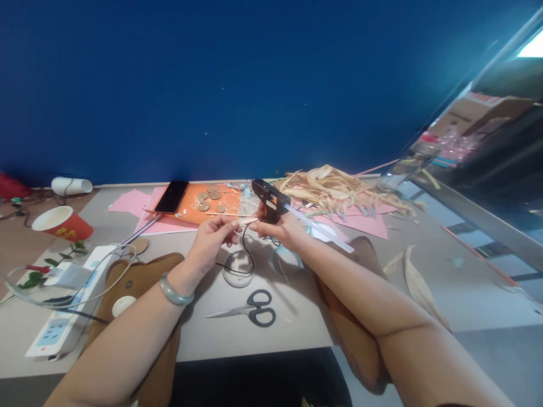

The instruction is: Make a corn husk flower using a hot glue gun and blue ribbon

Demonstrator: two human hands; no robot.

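My right hand (282, 227) is closed around a black hot glue gun (271, 199). A long translucent glue stick (324, 227) sticks out of its back, over my right forearm. Opposite it, my left hand (214, 237) pinches a small pale strip (245, 221) between thumb and forefinger, close to the right fingertips. Just behind the fingers runs a thin wooden stick (229, 215); whether a hand touches it is unclear. A black cord (246, 249) hangs below the hands near a clear round roll (238, 269). Black-handled scissors (254, 309) lie nearer to me.
Dry husks (326, 183) are heaped on pink paper at the back right. A phone (171, 196) and small brown discs (204, 206) lie around an orange sheet (231, 195). On the left stand a red paper cup (63, 222) and a power strip (55, 332) with cables.
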